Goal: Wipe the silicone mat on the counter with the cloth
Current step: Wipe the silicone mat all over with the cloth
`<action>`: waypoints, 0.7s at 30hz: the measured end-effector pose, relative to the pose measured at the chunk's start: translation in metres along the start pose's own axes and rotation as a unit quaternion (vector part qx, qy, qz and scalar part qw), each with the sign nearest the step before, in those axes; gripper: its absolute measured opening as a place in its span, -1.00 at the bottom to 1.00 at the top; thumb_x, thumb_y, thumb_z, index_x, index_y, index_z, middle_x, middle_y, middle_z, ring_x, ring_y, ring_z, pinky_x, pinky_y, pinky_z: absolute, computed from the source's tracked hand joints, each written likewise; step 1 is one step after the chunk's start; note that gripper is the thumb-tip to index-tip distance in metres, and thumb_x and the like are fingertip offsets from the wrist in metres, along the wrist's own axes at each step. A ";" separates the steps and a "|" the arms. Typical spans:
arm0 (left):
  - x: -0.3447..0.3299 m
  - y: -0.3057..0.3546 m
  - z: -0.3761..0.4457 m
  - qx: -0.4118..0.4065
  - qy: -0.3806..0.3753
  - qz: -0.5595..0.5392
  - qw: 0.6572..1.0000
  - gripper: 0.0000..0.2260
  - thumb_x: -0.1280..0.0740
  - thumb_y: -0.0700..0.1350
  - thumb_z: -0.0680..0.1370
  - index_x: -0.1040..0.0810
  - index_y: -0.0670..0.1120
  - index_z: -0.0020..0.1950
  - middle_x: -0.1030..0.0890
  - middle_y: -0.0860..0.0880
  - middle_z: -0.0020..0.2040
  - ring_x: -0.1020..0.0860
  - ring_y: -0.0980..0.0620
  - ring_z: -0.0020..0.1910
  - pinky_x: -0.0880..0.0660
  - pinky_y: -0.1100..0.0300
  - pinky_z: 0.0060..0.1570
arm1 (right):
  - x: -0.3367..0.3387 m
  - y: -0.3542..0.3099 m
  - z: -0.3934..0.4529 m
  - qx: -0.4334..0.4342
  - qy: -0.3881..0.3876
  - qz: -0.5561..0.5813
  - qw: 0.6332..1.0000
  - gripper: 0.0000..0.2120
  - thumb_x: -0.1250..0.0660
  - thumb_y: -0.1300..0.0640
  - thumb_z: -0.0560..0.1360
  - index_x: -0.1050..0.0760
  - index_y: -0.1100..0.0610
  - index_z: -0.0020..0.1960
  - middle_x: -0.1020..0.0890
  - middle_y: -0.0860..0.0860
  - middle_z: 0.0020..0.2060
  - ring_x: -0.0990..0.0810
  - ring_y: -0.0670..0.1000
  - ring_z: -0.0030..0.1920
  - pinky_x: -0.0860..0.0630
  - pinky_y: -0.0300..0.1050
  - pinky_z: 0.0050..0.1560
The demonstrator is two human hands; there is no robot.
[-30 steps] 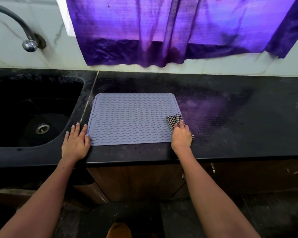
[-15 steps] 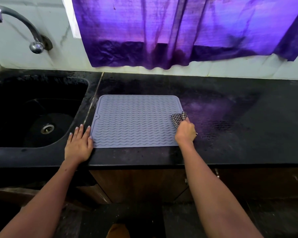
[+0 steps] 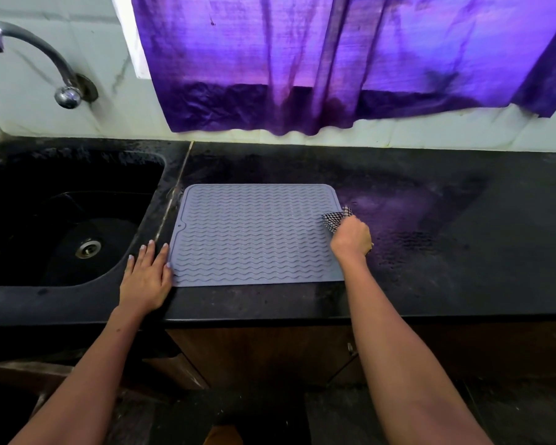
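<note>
Black counter (image 3: 430, 284): right hand (image 3: 350, 237) grip bunches cloth (image 3: 336, 218) at mat (image 3: 254, 236) right edge.

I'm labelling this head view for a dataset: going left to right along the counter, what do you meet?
Sink → left hand, flat beside the mat → silicone mat → checked cloth at the mat's right edge, gripped by the right hand → bare counter.

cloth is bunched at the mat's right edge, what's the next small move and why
Probably sweep the cloth leftward across the mat. The right hand grips it at the mat's right edge, most of the ribbed surface lies to its left, and the left hand rests flat at the left edge, placed to steady the mat.
</note>
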State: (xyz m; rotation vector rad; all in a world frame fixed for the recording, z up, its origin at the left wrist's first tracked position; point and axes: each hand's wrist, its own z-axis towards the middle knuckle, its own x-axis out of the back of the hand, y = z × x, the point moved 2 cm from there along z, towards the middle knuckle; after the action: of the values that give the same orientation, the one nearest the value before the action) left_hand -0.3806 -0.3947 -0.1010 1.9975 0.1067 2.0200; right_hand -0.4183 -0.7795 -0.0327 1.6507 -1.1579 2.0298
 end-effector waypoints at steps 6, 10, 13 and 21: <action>0.003 -0.007 0.015 -0.003 -0.005 -0.012 1.000 -0.57 -0.04 -0.07 0.65 -0.16 -0.10 0.53 -0.08 -0.17 0.55 -0.01 -0.12 0.55 0.10 -0.03 0.51 | -0.024 -0.001 -0.004 0.082 0.000 -0.027 0.996 -0.70 -0.07 0.27 0.61 -0.45 0.27 0.26 -0.43 0.17 0.31 -0.42 0.23 0.23 -0.35 0.12 0.23; 0.003 -0.008 0.023 -0.016 -0.018 -0.001 1.000 -0.56 -0.04 -0.08 0.65 -0.14 -0.11 0.53 -0.06 -0.20 0.55 -0.01 -0.15 0.55 0.09 -0.05 0.51 | -0.030 0.000 -0.002 0.120 -0.010 -0.114 0.986 -0.71 -0.09 0.29 0.57 -0.51 0.22 0.19 -0.39 0.09 0.36 -0.39 0.18 0.23 -0.35 0.07 0.21; 0.002 -0.006 0.027 -0.009 -0.011 -0.009 1.000 -0.57 -0.04 -0.08 0.65 -0.16 -0.09 0.53 -0.07 -0.20 0.55 -0.01 -0.15 0.55 0.08 -0.06 0.50 | -0.028 -0.003 0.002 0.115 -0.021 -0.121 0.986 -0.72 -0.12 0.32 0.55 -0.49 0.25 0.20 -0.41 0.11 0.33 -0.40 0.19 0.24 -0.36 0.07 0.20; -0.001 -0.002 0.026 0.010 0.013 -0.008 1.000 -0.53 0.08 0.04 0.62 -0.18 -0.04 0.52 -0.09 -0.16 0.55 -0.02 -0.11 0.55 0.08 -0.04 0.51 | -0.003 -0.021 0.035 -0.007 -0.050 0.015 0.999 -0.70 -0.19 0.26 0.54 -0.48 0.26 0.24 -0.52 0.22 0.22 -0.48 0.23 0.24 -0.45 0.09 0.18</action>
State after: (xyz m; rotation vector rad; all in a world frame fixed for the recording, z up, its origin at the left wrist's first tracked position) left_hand -0.3546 -0.3968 -0.1021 1.9766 0.1479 2.0439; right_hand -0.3793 -0.7907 -0.0256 1.7563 -1.2325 1.9730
